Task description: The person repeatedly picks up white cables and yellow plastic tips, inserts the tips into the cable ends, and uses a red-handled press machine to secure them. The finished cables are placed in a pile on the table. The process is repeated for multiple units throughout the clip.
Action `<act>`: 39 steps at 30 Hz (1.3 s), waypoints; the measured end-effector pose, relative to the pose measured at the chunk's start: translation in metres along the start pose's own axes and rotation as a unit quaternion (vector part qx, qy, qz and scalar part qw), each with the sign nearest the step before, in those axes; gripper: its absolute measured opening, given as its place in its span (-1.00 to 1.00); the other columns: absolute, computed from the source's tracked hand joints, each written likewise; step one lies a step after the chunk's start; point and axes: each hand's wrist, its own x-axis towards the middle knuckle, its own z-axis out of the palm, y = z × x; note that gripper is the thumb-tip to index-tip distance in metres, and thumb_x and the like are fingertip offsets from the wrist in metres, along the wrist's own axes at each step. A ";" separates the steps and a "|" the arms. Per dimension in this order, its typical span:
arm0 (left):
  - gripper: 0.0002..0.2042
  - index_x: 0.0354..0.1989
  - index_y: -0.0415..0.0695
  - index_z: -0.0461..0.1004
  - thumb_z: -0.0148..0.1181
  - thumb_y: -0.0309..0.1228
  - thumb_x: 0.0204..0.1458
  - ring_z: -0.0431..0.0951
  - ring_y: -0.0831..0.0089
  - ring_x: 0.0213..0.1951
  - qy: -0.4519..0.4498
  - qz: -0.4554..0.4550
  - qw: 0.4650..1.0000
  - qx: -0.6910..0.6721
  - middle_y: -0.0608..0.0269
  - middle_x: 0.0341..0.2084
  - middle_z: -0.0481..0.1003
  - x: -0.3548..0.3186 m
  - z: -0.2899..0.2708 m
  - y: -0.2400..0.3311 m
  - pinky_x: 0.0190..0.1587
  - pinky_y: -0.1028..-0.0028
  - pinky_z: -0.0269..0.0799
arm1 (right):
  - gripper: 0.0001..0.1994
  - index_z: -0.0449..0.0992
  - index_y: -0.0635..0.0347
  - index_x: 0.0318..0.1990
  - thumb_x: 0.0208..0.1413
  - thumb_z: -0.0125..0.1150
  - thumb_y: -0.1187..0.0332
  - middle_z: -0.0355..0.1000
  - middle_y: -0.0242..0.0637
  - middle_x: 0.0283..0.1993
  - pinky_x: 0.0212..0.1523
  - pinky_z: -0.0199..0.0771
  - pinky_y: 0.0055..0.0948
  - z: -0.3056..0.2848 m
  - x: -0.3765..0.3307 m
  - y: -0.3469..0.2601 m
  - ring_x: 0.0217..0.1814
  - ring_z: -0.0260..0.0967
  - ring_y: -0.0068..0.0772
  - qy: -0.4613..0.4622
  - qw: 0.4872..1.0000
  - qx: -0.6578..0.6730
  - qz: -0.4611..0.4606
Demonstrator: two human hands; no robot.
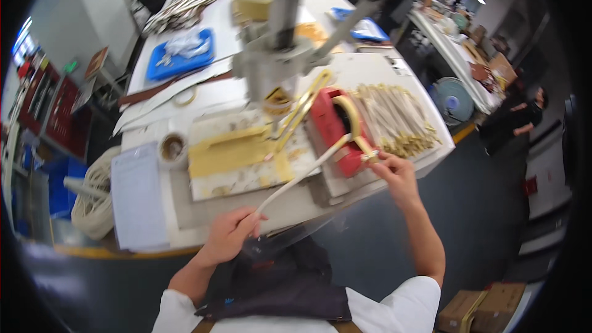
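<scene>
My left hand [231, 232] is closed around one end of a cream-coloured cord [299, 179]. The cord slants up to the right, its far end lying by a red tape dispenser [322, 124]. A roll of yellowish tape [350, 114] sits in the dispenser. At the dispenser's near right end, my right hand [398, 176] pinches a strip of tape [369, 150] in its fingertips. Beside the dispenser lies a pile of similar cords [398, 111], their near ends wrapped in yellow tape.
A hand press [274, 49] with a red-tipped lever stands over a tape-covered board [231, 155]. A tape roll [173, 148], a paper sheet [139, 197] and a blue tray [179, 53] lie to the left. Coiled cord [92, 200] hangs beside the table. Another person [518, 117] stands right.
</scene>
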 end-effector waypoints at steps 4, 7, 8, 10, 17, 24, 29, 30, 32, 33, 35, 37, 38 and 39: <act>-0.73 -0.08 -0.31 0.60 0.02 -0.36 0.38 0.34 0.72 -0.50 -0.022 0.006 0.999 -0.039 0.43 -0.56 0.47 0.004 0.011 0.006 -0.43 0.61 0.26 | -0.89 0.61 0.44 -0.37 0.17 0.30 0.54 0.59 -0.03 -0.01 0.04 0.44 -0.50 -0.015 0.003 0.013 -0.02 0.53 -0.42 -0.022 0.999 0.034 0.017; -0.72 -0.05 -0.29 0.60 0.01 -0.36 0.39 0.38 0.70 -0.44 -0.029 0.016 0.999 -0.031 0.42 -0.55 0.47 -0.003 0.012 0.009 -0.36 0.59 0.32 | -0.89 0.60 0.43 -0.38 0.17 0.28 0.55 0.60 -0.06 -0.06 -0.06 0.51 -0.51 -0.015 -0.008 0.009 -0.15 0.55 -0.44 0.026 1.000 0.014 0.003; -0.72 -0.04 -0.29 0.59 0.01 -0.35 0.39 0.38 0.70 -0.44 -0.026 0.016 0.999 -0.031 0.42 -0.54 0.47 -0.003 0.012 0.010 -0.35 0.58 0.33 | -0.89 0.59 0.43 -0.39 0.18 0.26 0.56 0.61 -0.07 -0.09 -0.10 0.52 -0.51 -0.011 -0.015 -0.003 -0.18 0.55 -0.45 0.070 0.997 0.005 -0.005; -0.73 -0.02 -0.28 0.59 0.02 -0.34 0.40 0.40 0.69 -0.43 -0.030 0.015 0.999 -0.028 0.41 -0.54 0.47 -0.003 0.014 0.011 -0.34 0.58 0.35 | -0.88 0.57 0.39 -0.40 0.19 0.24 0.56 0.61 -0.14 -0.19 -0.18 0.56 -0.51 0.010 -0.041 -0.031 -0.26 0.55 -0.47 0.074 0.994 0.048 -0.060; -0.72 0.02 -0.26 0.57 -0.03 -0.35 0.41 0.40 0.69 -0.46 -0.046 0.045 0.998 -0.018 0.38 -0.51 0.47 0.003 0.037 0.015 -0.39 0.57 0.39 | -0.86 0.56 0.28 -0.40 0.15 0.39 0.46 0.57 -0.26 -0.44 -0.49 0.49 -0.57 0.116 -0.078 -0.083 -0.51 0.53 -0.56 -0.213 0.959 -0.030 -0.184; -0.73 0.12 -0.26 0.50 -0.06 -0.43 0.41 0.48 0.62 -0.46 -0.030 0.111 0.993 0.042 0.28 -0.41 0.51 -0.003 0.039 0.011 -0.41 0.55 0.45 | -0.82 0.53 0.30 -0.43 0.15 0.40 0.46 0.56 -0.28 -0.49 -0.50 0.40 -0.57 0.133 -0.077 -0.084 -0.55 0.43 -0.60 -0.212 0.964 -0.022 -0.160; -0.73 0.13 -0.29 0.48 -0.04 -0.48 0.37 0.56 0.48 -0.35 -0.009 0.146 0.987 0.062 0.16 -0.33 0.55 -0.004 0.043 0.003 -0.25 0.46 0.51 | -0.81 0.53 0.30 -0.43 0.15 0.42 0.45 0.56 -0.29 -0.50 -0.51 0.41 -0.58 0.134 -0.078 -0.081 -0.55 0.42 -0.61 -0.195 0.967 -0.030 -0.159; -0.73 0.13 -0.29 0.48 -0.03 -0.48 0.36 0.57 0.45 -0.33 -0.012 0.141 0.988 0.061 0.14 -0.32 0.55 -0.005 0.042 0.005 -0.23 0.44 0.51 | -0.81 0.53 0.31 -0.43 0.14 0.42 0.45 0.56 -0.29 -0.50 -0.51 0.41 -0.58 0.134 -0.078 -0.080 -0.55 0.42 -0.61 -0.194 0.968 -0.029 -0.159; -0.73 0.13 -0.29 0.48 -0.02 -0.49 0.35 0.58 0.42 -0.31 -0.014 0.140 0.988 0.065 0.12 -0.31 0.55 -0.005 0.042 0.007 -0.22 0.42 0.51 | -0.81 0.53 0.31 -0.43 0.14 0.42 0.45 0.56 -0.29 -0.51 -0.51 0.41 -0.59 0.135 -0.078 -0.080 -0.55 0.43 -0.61 -0.192 0.967 -0.022 -0.165; -0.73 0.13 -0.29 0.48 -0.02 -0.49 0.35 0.58 0.41 -0.32 -0.013 0.145 0.987 0.070 0.11 -0.32 0.55 -0.005 0.041 0.008 -0.22 0.42 0.51 | -0.81 0.53 0.31 -0.44 0.14 0.42 0.45 0.56 -0.29 -0.51 -0.52 0.41 -0.59 0.135 -0.078 -0.081 -0.55 0.43 -0.61 -0.191 0.967 -0.018 -0.169; -0.74 0.12 -0.28 0.48 -0.01 -0.50 0.34 0.57 0.39 -0.34 -0.010 0.153 0.985 0.077 0.10 -0.33 0.54 -0.004 0.041 0.008 -0.24 0.41 0.50 | -0.81 0.54 0.31 -0.44 0.14 0.43 0.45 0.56 -0.29 -0.52 -0.52 0.41 -0.59 0.135 -0.078 -0.082 -0.55 0.44 -0.61 -0.187 0.967 -0.029 -0.171; -0.75 0.11 -0.28 0.48 0.01 -0.51 0.32 0.56 0.37 -0.36 -0.007 0.160 0.984 0.081 0.10 -0.34 0.54 -0.004 0.042 0.009 -0.26 0.40 0.49 | -0.81 0.55 0.31 -0.45 0.13 0.43 0.45 0.56 -0.28 -0.52 -0.54 0.43 -0.58 0.135 -0.077 -0.082 -0.56 0.48 -0.59 -0.181 0.967 -0.037 -0.176; -0.75 0.10 -0.28 0.48 0.01 -0.51 0.32 0.55 0.37 -0.37 -0.004 0.164 0.983 0.085 0.10 -0.35 0.53 -0.004 0.042 0.009 -0.27 0.39 0.48 | -0.81 0.56 0.30 -0.45 0.12 0.43 0.44 0.56 -0.27 -0.52 -0.56 0.45 -0.57 0.135 -0.077 -0.081 -0.57 0.50 -0.57 -0.178 0.966 -0.038 -0.181; -0.75 0.10 -0.28 0.48 0.02 -0.51 0.31 0.55 0.36 -0.38 -0.001 0.168 0.982 0.089 0.11 -0.35 0.53 -0.004 0.043 0.009 -0.28 0.39 0.47 | -0.81 0.56 0.30 -0.45 0.12 0.44 0.43 0.56 -0.26 -0.53 -0.58 0.46 -0.57 0.135 -0.076 -0.080 -0.58 0.53 -0.55 -0.176 0.966 -0.040 -0.185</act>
